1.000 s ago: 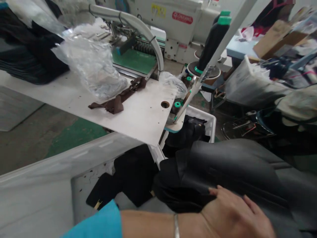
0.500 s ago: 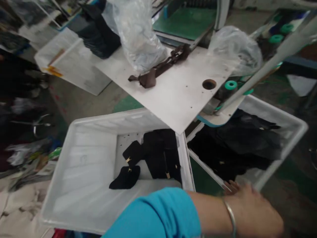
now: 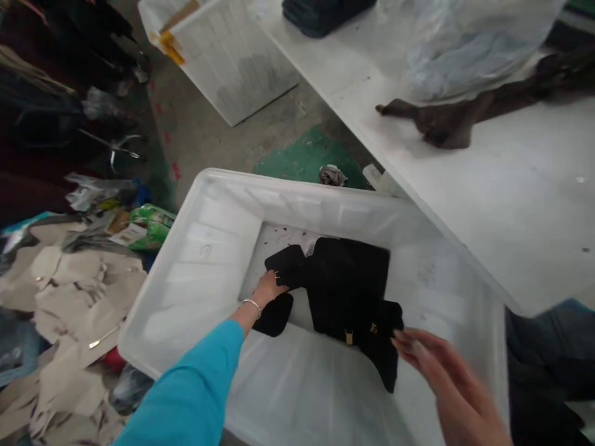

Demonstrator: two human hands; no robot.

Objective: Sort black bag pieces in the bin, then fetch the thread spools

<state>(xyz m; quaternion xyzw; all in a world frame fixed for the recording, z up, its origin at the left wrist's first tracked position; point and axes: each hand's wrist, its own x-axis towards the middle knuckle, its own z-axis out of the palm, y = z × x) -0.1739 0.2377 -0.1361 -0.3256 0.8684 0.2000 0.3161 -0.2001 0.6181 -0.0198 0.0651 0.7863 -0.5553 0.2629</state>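
My left hand (image 3: 268, 289), in a blue sleeve with a thin bracelet, reaches down into a large white plastic bin (image 3: 186, 260). Its fingers close on the edge of a small black fabric piece (image 3: 283, 272) with a gold clip. Beside it lies a larger pile of black fabric pieces (image 3: 348, 285) with gold fittings on the bin floor. My right hand (image 3: 437, 371) hovers over the bin's near right side, fingers apart and empty, just beside the pile's lower end (image 3: 385, 359).
A white worktable (image 3: 511, 204) overhangs the bin on the right. It carries a brown strap (image 3: 455, 118), a clear plastic bag (image 3: 465, 43) and a dark fabric stack (image 3: 320, 9). A second white bin (image 3: 232, 56) stands behind. Paper scraps (image 3: 69, 291) litter the floor at left.
The view swung left and down onto the left bin. My left hand moved from the right bin's rim into the left bin onto a black piece. My right hand came into view.
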